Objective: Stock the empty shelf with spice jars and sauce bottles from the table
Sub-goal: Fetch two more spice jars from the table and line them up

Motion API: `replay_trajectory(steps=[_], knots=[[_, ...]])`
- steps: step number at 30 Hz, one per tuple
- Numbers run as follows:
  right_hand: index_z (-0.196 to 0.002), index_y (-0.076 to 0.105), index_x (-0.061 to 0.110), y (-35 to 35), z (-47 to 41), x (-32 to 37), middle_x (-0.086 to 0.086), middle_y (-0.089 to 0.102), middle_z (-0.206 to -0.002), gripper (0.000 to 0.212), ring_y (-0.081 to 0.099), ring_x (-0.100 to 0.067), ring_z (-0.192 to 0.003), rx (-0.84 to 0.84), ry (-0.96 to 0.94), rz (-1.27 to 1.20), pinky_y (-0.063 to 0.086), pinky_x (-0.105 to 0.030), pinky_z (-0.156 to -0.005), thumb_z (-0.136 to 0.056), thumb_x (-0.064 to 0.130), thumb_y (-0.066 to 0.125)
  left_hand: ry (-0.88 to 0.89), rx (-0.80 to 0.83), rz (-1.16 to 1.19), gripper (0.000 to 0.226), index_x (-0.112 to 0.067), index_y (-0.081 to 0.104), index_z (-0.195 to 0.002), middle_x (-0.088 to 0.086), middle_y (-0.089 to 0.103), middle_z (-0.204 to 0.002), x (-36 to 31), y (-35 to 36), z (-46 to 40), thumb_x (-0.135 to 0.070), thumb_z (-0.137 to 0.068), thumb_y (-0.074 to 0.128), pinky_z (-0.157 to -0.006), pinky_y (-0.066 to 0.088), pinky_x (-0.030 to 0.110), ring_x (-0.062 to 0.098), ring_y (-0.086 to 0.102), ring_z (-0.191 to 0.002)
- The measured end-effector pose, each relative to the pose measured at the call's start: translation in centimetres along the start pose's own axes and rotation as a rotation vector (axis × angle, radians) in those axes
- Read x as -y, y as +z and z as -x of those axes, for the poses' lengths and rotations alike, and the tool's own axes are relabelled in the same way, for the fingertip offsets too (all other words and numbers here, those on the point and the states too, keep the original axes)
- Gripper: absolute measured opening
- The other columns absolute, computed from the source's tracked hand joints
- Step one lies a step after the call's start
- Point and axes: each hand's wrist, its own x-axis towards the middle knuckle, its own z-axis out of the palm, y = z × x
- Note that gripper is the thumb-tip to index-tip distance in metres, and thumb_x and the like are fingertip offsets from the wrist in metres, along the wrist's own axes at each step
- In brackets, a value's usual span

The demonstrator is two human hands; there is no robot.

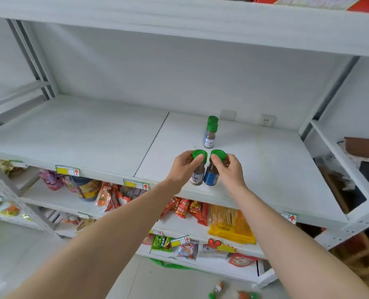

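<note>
My left hand grips a green-capped spice jar with a white label by its neck. Beside it, my right hand grips a second green-capped jar with a blue label. Both jars are side by side, caps nearly touching, at the front edge of the white shelf; I cannot tell whether their bases rest on it. A third green-capped spice jar stands upright farther back on the same shelf, apart from both hands.
The shelf below holds snack packets and a yellow pack. A shelf board runs overhead. Grey uprights frame the left side, another rack stands to the right. Small bottles lie on the floor.
</note>
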Motion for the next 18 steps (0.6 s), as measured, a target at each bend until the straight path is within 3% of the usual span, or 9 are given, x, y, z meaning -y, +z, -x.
replay_trajectory(steps=[6,10,14,18], knots=[[-0.109,0.055,0.013,0.2,-5.7,-1.6,0.009,0.060,-0.091,0.031,0.059,-0.006,-0.083,0.001,0.040,0.006,0.044,-0.017,-0.068,-0.090,0.035,0.066,-0.001,-0.017,0.032,0.017,-0.013,0.062,-0.110,-0.003,0.068,-0.091,0.8,1.5,-5.9,-0.022,-0.094,0.061,-0.065,0.051,0.011,0.001,0.064,-0.078],[-0.108,0.056,0.013,0.3,-8.1,-2.6,0.007,0.062,-0.093,0.032,0.060,-0.009,-0.085,-0.014,0.060,0.014,0.044,-0.020,-0.072,-0.089,0.034,0.068,-0.005,-0.019,0.056,0.007,-0.017,0.062,-0.100,0.006,0.066,-0.092,1.8,2.1,-9.0,-0.019,-0.094,0.062,-0.066,0.053,0.013,0.012,0.062,-0.079],[-0.105,0.057,0.015,0.1,-9.6,-3.5,0.007,0.064,-0.092,0.029,0.061,-0.008,-0.085,-0.042,0.086,-0.004,0.045,-0.017,-0.069,-0.087,0.033,0.070,-0.030,-0.031,0.057,0.014,-0.012,0.062,-0.105,0.003,0.066,-0.092,2.6,2.8,-11.8,-0.020,-0.093,0.063,-0.070,0.051,0.017,0.011,0.062,-0.081],[-0.106,0.058,0.015,0.4,-10.6,-4.0,0.004,0.066,-0.096,0.029,0.063,-0.010,-0.088,-0.061,0.101,-0.025,0.048,-0.021,-0.075,-0.086,0.032,0.071,-0.043,-0.007,0.056,0.019,-0.010,0.063,-0.108,0.003,0.067,-0.094,3.6,3.4,-13.6,-0.021,-0.093,0.064,-0.069,0.051,0.012,0.010,0.062,-0.082]])
